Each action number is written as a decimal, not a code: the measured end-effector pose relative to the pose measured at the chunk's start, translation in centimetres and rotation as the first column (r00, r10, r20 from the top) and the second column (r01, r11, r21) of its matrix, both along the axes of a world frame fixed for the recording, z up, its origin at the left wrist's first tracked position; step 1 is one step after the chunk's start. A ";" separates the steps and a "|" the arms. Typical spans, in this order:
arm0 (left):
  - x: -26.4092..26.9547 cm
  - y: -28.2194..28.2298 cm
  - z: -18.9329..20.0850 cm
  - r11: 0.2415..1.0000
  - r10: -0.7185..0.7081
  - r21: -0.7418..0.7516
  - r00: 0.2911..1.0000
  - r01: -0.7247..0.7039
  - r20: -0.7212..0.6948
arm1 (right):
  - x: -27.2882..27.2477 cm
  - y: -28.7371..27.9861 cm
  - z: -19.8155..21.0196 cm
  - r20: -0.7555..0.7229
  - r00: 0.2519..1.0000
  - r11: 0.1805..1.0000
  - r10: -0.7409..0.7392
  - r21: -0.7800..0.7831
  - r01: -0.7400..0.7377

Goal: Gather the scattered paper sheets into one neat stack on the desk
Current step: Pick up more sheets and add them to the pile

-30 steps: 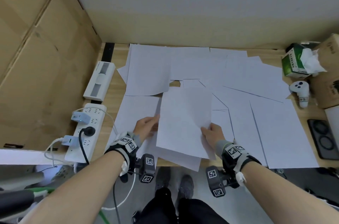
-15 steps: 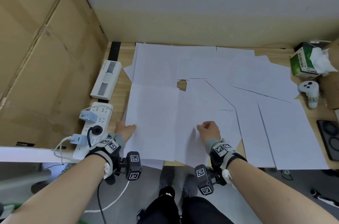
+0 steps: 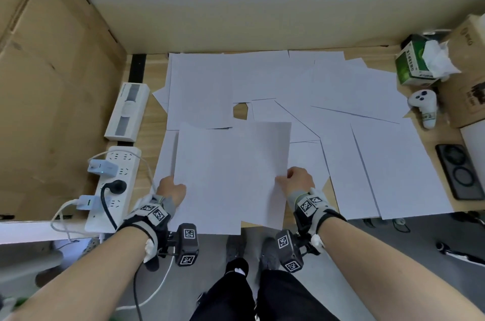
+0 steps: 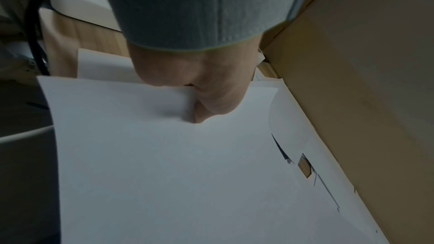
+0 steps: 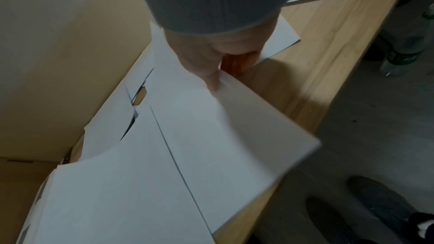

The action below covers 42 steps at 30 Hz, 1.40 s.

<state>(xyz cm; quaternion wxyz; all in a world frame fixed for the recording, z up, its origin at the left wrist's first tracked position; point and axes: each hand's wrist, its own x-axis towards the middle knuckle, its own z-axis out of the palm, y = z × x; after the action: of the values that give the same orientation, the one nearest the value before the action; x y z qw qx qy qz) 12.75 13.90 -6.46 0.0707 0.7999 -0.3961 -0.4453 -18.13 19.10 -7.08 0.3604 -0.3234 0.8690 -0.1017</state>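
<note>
The left hand (image 3: 172,190) pinches the left edge of a sheet; in the left wrist view its thumb lies on top of the paper and the other fingers are hidden beneath, so the fingers are clamped on the held sheets (image 3: 231,176). The right hand (image 3: 296,180) grips the right edge of the same bundle, its thumb (image 5: 212,79) pressed on the upper face and the fingers curled under the edge. At least two sheets overlap between the hands (a seam runs down the middle in the right wrist view), and their near edges hang out past the front edge of the desk (image 3: 154,76). The bundle looks raised a little above the sheets under it, bowed in the middle.

Around it the scattered sheets (image 3: 341,89) cover most of the wooden desk, overlapping at odd angles, with one small gap of bare wood (image 3: 240,112) showing near the centre. More sheets lie to the right, reaching the desk's front edge.

At the left edge sit a white power strip (image 3: 115,184) with plugs and cables in it and, behind it, a long white device (image 3: 128,112). A cardboard panel (image 3: 52,84) stands at the far left. At the right are a green tissue box (image 3: 412,68), a white controller (image 3: 423,108), a dark flat case (image 3: 462,171) and brown boxes (image 3: 467,79).
</note>
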 end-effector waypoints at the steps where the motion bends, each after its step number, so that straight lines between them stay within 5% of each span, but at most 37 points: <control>1: -0.1 0.1 0.1 1.000 0.001 -0.008 1.000 -0.001 -0.025 | -0.2 0.3 0.2 0.009 1.000 0.997 -0.027 -0.065 0.028; 7: -3.0 0.4 1.1 0.999 -0.033 -0.033 0.998 0.032 -0.047 | -5.4 1.7 2.5 0.021 0.957 0.920 -0.290 -0.268 0.285; 12: -5.9 0.0 2.4 0.995 -0.096 -0.036 0.995 0.098 0.033 | -8.7 2.6 4.1 0.054 0.931 0.867 -0.360 -0.349 0.355; 21: -8.2 0.1 2.3 0.999 0.043 0.027 0.984 -0.039 -0.171 | -4.9 2.7 3.4 0.309 0.942 0.922 -0.131 -0.311 0.230; 27: -6.8 1.4 1.7 0.978 0.208 0.103 0.878 -0.181 -0.431 | 0.8 1.9 1.3 0.376 0.926 0.967 0.002 -0.238 0.095; 32: -5.3 1.8 1.0 0.992 0.124 0.032 0.920 -0.121 -0.371 | 3.3 0.8 0.2 0.355 0.935 0.978 0.014 -0.200 0.061; 37: -0.8 0.5 2.7 0.974 0.174 -0.086 0.933 -0.211 -0.315 | 4.8 -0.9 0.2 0.348 0.937 0.982 -0.041 -0.160 0.103; 42: 3.8 -0.2 4.5 0.950 0.205 -0.162 0.926 -0.266 -0.316 | 8.1 -3.2 0.6 0.260 0.964 0.993 0.050 -0.113 -0.021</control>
<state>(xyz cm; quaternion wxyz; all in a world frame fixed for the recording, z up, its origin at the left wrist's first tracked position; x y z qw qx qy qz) 16.57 13.71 -1.98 0.2628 0.7550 -0.3247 -0.5055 -10.06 15.89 -6.48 0.4557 -0.3420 0.8008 -0.1844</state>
